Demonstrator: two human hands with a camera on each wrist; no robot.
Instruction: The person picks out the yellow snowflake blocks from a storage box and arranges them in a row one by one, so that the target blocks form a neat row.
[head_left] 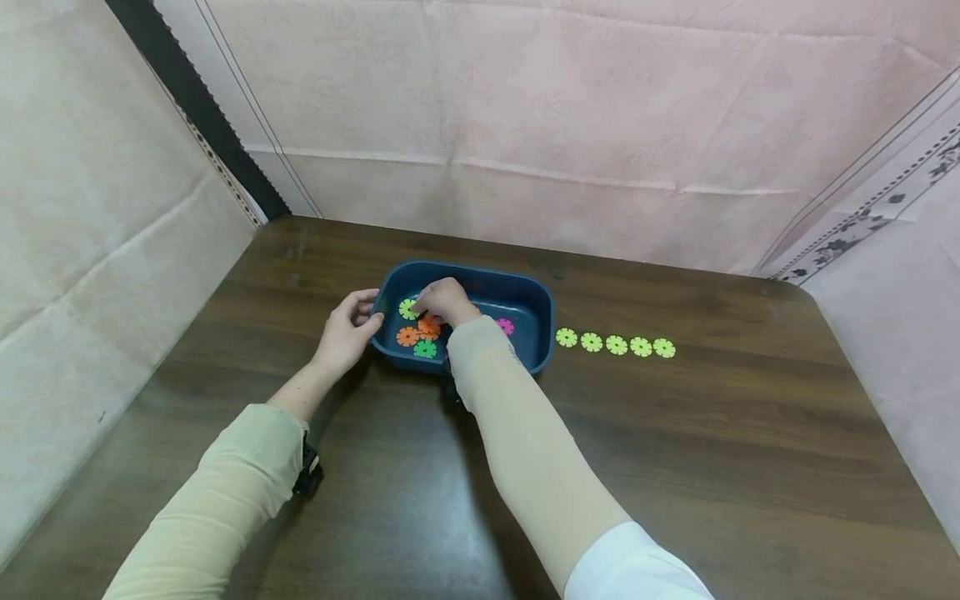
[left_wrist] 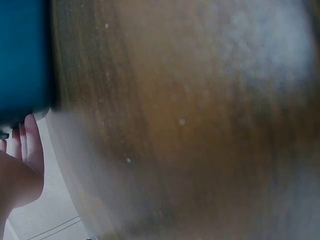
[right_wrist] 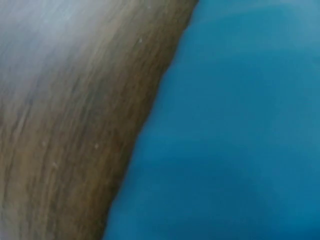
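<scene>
A dark blue plastic tray [head_left: 506, 292] stands on the table. At its left end my left hand [head_left: 348, 332] holds the rim, thumb on the edge and fingers along the outer wall. The left wrist view catches those fingers [left_wrist: 33, 140] against the tray's underside edge. My right hand [head_left: 447, 302] reaches down inside the tray, fingertips at a yellow-green flower-shaped disc [head_left: 407, 309]; its grip is hidden, so I cannot tell whether it pinches anything. Close by lie orange flower discs [head_left: 407, 336], a green one [head_left: 425, 348] and a pink one [head_left: 506, 326].
Right of the tray, several yellow-green flower discs [head_left: 617, 346] lie in a row on the brown wooden table [head_left: 750, 433]. Pale cloth [head_left: 562, 108] hangs behind the table and along both sides. Only tray wall and wood show in the right wrist view.
</scene>
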